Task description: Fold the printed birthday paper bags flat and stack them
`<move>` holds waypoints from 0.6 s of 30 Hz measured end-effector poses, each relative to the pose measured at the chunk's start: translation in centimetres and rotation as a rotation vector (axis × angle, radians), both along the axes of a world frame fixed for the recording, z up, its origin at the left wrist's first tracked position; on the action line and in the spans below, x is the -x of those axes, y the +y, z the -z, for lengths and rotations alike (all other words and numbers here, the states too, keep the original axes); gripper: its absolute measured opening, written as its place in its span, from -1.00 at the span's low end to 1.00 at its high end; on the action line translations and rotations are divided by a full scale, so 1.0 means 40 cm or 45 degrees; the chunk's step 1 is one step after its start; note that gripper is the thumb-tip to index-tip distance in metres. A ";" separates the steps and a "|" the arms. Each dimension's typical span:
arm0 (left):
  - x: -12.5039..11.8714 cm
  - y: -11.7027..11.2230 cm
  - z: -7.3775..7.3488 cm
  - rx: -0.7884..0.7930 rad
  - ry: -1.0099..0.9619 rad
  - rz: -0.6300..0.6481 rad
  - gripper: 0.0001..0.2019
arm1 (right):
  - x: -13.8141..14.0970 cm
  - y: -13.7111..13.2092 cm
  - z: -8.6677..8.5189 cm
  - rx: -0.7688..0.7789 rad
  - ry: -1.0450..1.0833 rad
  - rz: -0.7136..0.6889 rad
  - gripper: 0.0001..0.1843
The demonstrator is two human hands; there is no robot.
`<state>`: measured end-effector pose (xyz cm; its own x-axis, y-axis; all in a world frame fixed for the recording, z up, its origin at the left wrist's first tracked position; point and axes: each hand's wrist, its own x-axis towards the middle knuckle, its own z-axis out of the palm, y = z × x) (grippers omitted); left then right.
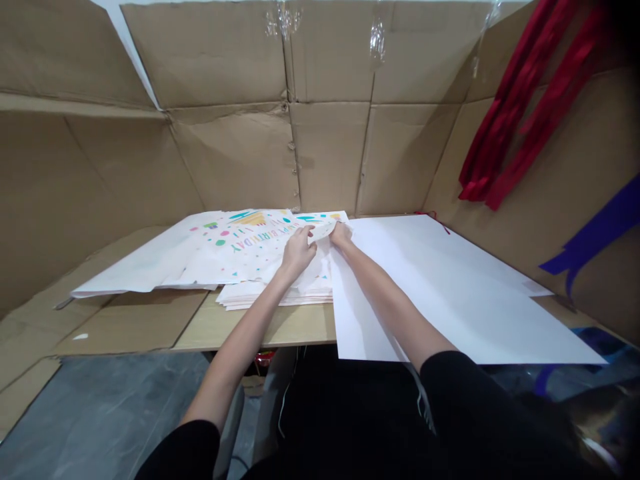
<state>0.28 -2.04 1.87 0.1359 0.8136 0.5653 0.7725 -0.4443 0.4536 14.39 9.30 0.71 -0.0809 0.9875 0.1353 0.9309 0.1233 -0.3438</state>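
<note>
Printed white sheets (210, 260) with colourful dots and "HAPPY BIRTHDAY" lettering spread over the left and middle of the table; whether they are paper or bags I cannot tell. My left hand (299, 253) rests over the printed pieces, palm down, fingers bent but apart. Close to its right, my right hand (341, 235) is closed on the lifted edge of a printed white sheet (324, 233). Its fingertips are partly hidden. Below my hands lies a stack of white folded pieces (280, 297). Large plain white sheets (450, 287) lie under my right forearm.
Tall cardboard walls (330, 153) enclose the table (300, 327) at the back and sides. Red ribbons (520, 113) and a blue ribbon (595, 233) hang on the right wall. The plain sheets overhang the front edge. A cardboard piece (145, 323) lies front left.
</note>
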 end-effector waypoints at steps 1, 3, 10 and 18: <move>0.001 0.002 0.002 -0.010 -0.010 0.004 -0.56 | -0.008 0.004 -0.005 0.026 -0.013 -0.005 -0.55; 0.006 0.009 0.006 -0.022 -0.030 0.011 -0.57 | -0.022 0.002 -0.012 0.065 -0.040 -0.096 -0.57; 0.032 0.029 0.017 0.125 -0.084 -0.052 -0.63 | -0.114 -0.159 0.041 0.039 -0.192 -0.738 -0.50; 0.027 0.027 0.018 0.362 -0.109 0.140 -0.76 | -0.139 -0.251 0.107 0.127 -0.200 -0.730 -0.29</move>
